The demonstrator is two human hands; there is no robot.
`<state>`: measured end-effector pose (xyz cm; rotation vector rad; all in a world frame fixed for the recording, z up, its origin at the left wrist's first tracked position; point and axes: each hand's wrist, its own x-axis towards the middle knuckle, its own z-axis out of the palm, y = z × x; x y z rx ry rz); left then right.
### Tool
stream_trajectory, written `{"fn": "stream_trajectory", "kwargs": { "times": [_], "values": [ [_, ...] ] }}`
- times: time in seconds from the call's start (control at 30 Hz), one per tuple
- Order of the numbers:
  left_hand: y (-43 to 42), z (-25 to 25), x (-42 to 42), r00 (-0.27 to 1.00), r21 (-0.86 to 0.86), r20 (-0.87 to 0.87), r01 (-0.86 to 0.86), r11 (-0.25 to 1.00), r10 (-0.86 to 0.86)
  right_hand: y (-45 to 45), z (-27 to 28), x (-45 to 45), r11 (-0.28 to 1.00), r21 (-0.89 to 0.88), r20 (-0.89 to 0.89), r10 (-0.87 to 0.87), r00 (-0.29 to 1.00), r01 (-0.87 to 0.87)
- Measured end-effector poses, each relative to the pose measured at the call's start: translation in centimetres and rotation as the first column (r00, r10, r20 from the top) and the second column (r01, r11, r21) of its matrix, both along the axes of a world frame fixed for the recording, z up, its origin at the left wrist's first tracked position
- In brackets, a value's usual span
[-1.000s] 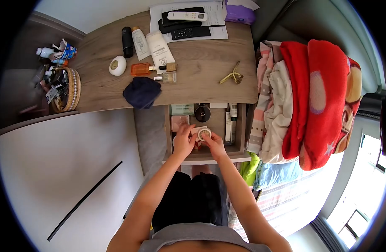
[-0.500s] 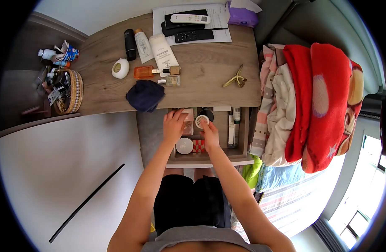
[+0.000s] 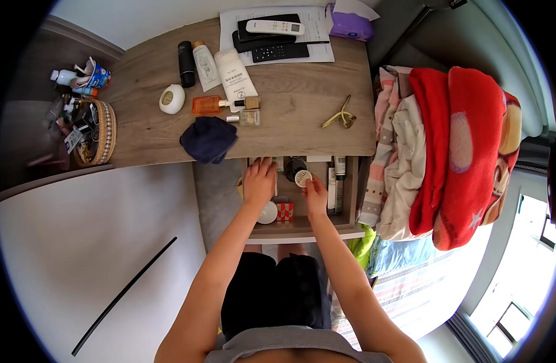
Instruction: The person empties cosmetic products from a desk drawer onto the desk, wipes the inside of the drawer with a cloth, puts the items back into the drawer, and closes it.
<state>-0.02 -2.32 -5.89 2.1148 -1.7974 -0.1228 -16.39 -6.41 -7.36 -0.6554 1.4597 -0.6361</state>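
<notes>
Below the desk edge, a drawer (image 3: 290,233) stands pulled out. My right hand (image 3: 316,195) pinches a small round white container (image 3: 302,178) over the drawer's middle. My left hand (image 3: 260,183) reaches into the left side, over a pinkish box that it mostly covers; its fingers are apart, and whether they grip the box is unclear. Close below that hand lie a round white lid (image 3: 267,213) and a red patterned box (image 3: 284,212). A dark round jar (image 3: 295,166) sits behind the white container. White tubes (image 3: 331,189) line the drawer's right side.
On the desk (image 3: 296,109) are a navy cloth (image 3: 209,140), perfume bottles (image 3: 206,104), cream tubes (image 3: 234,75), remotes (image 3: 275,27) and a dried peel (image 3: 339,114). Folded blankets (image 3: 428,151) rise on the right. A woven basket (image 3: 104,133) stands at left.
My right hand has moved right and away from my left with the round container. My left hand has shifted from the container to the drawer's left side, uncovering the white lid and red box.
</notes>
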Motion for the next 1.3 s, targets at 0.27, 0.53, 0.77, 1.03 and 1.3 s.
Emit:
{"fn": "stream_trajectory", "kwargs": {
  "times": [0.27, 0.53, 0.77, 1.03, 1.3],
  "values": [
    [2.0, 1.4, -0.9, 0.987, -0.005, -0.163, -0.001, 1.0, 0.0, -1.0, -5.0, 1.2, 0.964, -0.226, -0.128, 0.117, 0.985, -0.144],
    [3.4, 2.0, -2.0, 0.95, -0.095, -0.312, -0.001, 0.995, -0.029, -0.7, -1.8, 0.9, 0.873, -0.404, -0.343, 0.131, 0.93, -0.272],
    [-0.6, 4.7, -2.3, 0.919, -0.221, -0.389, -0.029, 0.975, -0.061, -8.8, 8.2, 2.0, 0.69, -0.71, -0.365, -0.192, 0.911, -0.139],
    [-4.7, 6.4, -2.5, 0.872, -0.294, -0.474, -0.026, 0.955, -0.122, -15.3, 6.2, 0.2, 0.673, -0.669, -0.443, -0.023, 0.896, -0.314],
    [-1.4, 3.7, -8.2, 0.652, -0.066, -0.758, -0.024, 0.997, -0.035, -2.3, 6.8, -6.8, 0.647, -0.616, -0.525, 0.088, 0.846, -0.45]
  ]
}}
